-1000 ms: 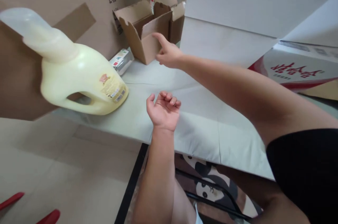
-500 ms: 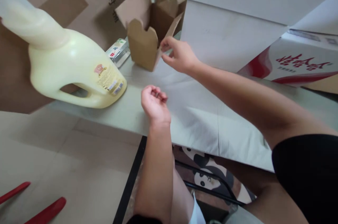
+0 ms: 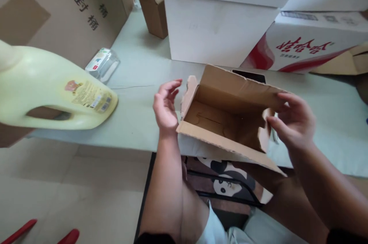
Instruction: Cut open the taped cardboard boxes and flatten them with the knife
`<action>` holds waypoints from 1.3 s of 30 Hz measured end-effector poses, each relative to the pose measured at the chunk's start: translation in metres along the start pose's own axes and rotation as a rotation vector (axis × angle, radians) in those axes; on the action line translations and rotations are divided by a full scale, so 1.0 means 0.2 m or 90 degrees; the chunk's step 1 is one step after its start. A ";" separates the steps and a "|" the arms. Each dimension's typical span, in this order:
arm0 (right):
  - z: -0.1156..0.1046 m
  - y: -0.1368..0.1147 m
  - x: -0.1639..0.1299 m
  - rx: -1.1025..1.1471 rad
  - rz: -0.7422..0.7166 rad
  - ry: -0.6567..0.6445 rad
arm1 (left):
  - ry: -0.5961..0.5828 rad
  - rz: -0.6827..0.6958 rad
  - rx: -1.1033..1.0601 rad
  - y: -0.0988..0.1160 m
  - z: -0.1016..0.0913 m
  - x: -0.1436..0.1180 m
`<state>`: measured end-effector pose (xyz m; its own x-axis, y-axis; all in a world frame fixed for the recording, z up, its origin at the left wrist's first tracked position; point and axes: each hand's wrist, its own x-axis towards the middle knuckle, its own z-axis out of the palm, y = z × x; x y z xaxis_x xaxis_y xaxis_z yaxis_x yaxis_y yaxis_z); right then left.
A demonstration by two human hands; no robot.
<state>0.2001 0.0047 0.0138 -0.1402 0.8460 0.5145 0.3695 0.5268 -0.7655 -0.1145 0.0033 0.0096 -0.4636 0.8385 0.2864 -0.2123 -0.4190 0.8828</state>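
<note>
An open brown cardboard box (image 3: 235, 86) with its flaps up sits low in front of me at the table's front edge, its inside showing bare cardboard. Its right wall is pinched between the thumb and fingers of my right hand (image 3: 297, 121). At the opposite end, my left hand (image 3: 166, 107) is raised beside the torn-edged left flap, fingers loosely curled and apart, with nothing in it. Whether the left hand touches the flap I cannot tell. A dark flat object (image 3: 249, 76) lies partly hidden behind the box.
A pale yellow jug (image 3: 57, 86) stands at the left, near a clear plastic container (image 3: 103, 63). Another brown box (image 3: 153, 10) is at the back. White cartons (image 3: 218, 29) and a red-and-white carton (image 3: 304, 48) line the rear. Red-tipped objects (image 3: 69, 236) show at lower left.
My right hand has brought the cardboard box from the back of the table toward me and to the right. My left hand has stayed nearly in place and its fingers have loosened.
</note>
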 end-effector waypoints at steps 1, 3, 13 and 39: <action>-0.03 0.01 -0.04 0.007 0.011 0.018 | -0.059 -0.023 0.016 -0.01 0.04 -0.02; -0.07 0.02 -0.10 0.026 0.047 0.033 | -0.153 -0.061 0.064 -0.04 0.10 -0.05; -0.06 0.05 -0.23 0.142 0.091 0.071 | -0.120 -0.106 0.104 -0.08 0.29 -0.10; -0.18 0.11 -0.29 0.131 0.052 0.029 | -0.164 0.034 0.141 -0.22 0.42 -0.11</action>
<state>0.2493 -0.0354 -0.0191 -0.0739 0.8840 0.4616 0.1818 0.4670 -0.8654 -0.0232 0.0324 -0.0048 -0.2306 0.8897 0.3940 0.0108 -0.4025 0.9153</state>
